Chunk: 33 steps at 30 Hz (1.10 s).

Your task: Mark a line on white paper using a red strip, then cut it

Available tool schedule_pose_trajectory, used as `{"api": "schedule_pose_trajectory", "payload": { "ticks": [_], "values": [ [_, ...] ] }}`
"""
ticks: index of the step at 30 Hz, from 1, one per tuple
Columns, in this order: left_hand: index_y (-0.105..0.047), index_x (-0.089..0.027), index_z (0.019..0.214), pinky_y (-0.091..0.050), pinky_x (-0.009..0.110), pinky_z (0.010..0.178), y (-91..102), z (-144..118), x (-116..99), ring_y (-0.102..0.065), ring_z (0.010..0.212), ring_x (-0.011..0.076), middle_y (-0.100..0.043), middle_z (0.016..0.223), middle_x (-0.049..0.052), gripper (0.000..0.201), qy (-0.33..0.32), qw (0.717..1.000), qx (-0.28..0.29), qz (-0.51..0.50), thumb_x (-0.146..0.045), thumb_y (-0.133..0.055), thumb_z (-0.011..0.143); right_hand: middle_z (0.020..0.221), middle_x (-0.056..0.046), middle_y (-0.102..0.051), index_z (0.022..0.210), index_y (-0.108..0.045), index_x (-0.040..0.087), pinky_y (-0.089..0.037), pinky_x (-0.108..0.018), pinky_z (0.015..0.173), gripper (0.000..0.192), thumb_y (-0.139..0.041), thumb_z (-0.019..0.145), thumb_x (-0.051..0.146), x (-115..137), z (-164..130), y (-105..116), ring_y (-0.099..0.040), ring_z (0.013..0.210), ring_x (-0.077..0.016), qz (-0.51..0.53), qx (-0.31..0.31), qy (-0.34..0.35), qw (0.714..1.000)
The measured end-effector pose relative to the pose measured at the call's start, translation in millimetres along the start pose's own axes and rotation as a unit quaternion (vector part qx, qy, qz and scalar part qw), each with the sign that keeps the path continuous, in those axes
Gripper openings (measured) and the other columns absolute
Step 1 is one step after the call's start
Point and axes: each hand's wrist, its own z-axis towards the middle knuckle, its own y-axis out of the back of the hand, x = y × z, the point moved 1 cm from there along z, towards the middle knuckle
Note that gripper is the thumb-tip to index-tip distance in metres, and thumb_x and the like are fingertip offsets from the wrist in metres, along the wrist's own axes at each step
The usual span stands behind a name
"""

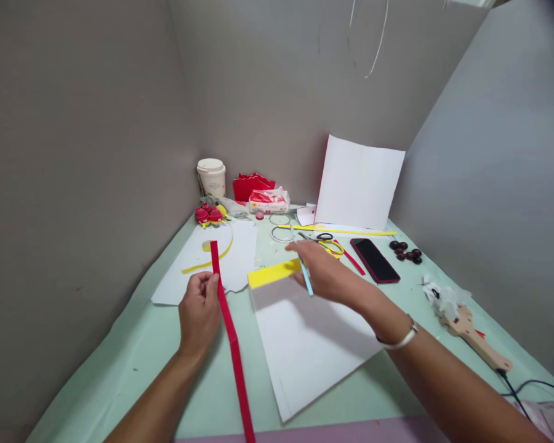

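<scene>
My left hand (199, 311) pinches a long red paper strip (233, 344) that runs from the far left sheet down to the near table edge. My right hand (325, 271) hovers over the top of a white sheet (305, 344) with a yellow band (273, 274) along its far edge, and it holds a light blue pen-like stick (306, 278) between its fingers. A silver bracelet (401, 338) sits on my right wrist. Scissors with yellow handles (325, 241) lie just beyond my right hand.
A dark phone (375, 259) and dark round beads (406, 251) lie to the right. A wooden tool (475, 337) with a cable rests at the right edge. A paper cup (211, 177), red paper pieces (252, 184), wire rings (281, 226) and an upright white sheet (357, 183) stand at the back.
</scene>
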Motion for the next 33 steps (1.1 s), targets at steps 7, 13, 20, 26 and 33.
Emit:
{"api": "schedule_pose_trajectory", "payload": {
  "ticks": [7, 13, 20, 26, 33],
  "values": [
    [-0.05, -0.023, 0.109, -0.048, 0.029, 0.07, -5.5, 1.9, 3.5, -0.062, 0.075, 0.0183, -0.062, 0.085, 0.001, 0.026, -0.021, 1.0, -0.006, 0.014, -0.033, -0.053, 0.085, 0.122, -0.01, -0.06, 0.132, -0.044, 0.015, -0.048, -0.037, 0.09, 0.038, -0.051, 0.095, 0.021, -18.9, 94.6, 6.8, -0.059, 0.107, -0.023, -0.048, 0.094, -0.053, 0.993],
    [-0.049, -0.021, 0.109, -0.05, 0.031, 0.071, -7.1, 3.3, 4.0, -0.062, 0.076, 0.0196, -0.062, 0.088, 0.003, 0.03, -0.017, 0.998, 0.009, 0.055, -0.031, -0.054, 0.081, 0.119, -0.009, -0.06, 0.118, -0.058, 0.015, -0.053, -0.043, 0.085, 0.028, -0.059, 0.093, 0.029, -21.6, 147.1, -41.8, -0.062, 0.101, -0.0228, -0.12, 0.255, -0.08, 0.956],
    [-0.046, -0.021, 0.109, -0.051, 0.032, 0.068, -7.9, 5.1, 6.4, -0.066, 0.073, 0.0208, -0.065, 0.088, 0.005, 0.031, -0.006, 0.997, 0.032, 0.069, -0.033, -0.053, 0.081, 0.118, -0.009, -0.061, 0.118, -0.058, 0.015, -0.054, -0.042, 0.084, 0.028, -0.06, 0.093, 0.029, -15.0, 151.1, -78.3, -0.063, 0.1, -0.0226, -0.13, 0.298, -0.083, 0.942],
    [-0.05, -0.023, 0.092, -0.049, 0.033, 0.065, -4.8, 6.7, 5.5, -0.065, 0.072, 0.023, -0.066, 0.079, 0.004, 0.016, 0.0, 0.995, 0.039, 0.087, -0.035, -0.052, 0.082, 0.12, -0.009, -0.06, 0.123, -0.055, 0.016, -0.054, -0.043, 0.083, 0.032, -0.059, 0.094, 0.029, -8.4, 136.1, -54.9, -0.063, 0.099, -0.0227, -0.087, 0.182, -0.081, 0.976],
    [-0.055, -0.022, 0.094, -0.049, 0.037, 0.076, -2.5, 11.1, 6.3, -0.063, 0.082, 0.0245, -0.062, 0.092, 0.007, 0.016, -0.016, 0.993, 0.052, 0.106, -0.032, -0.048, 0.084, 0.128, -0.009, -0.056, 0.128, -0.051, 0.018, -0.047, -0.045, 0.095, 0.03, -0.048, 0.099, 0.028, -40.3, 45.1, 0.0, -0.057, 0.113, -0.0235, -0.085, -0.048, -0.166, 0.981]
  ]
}}
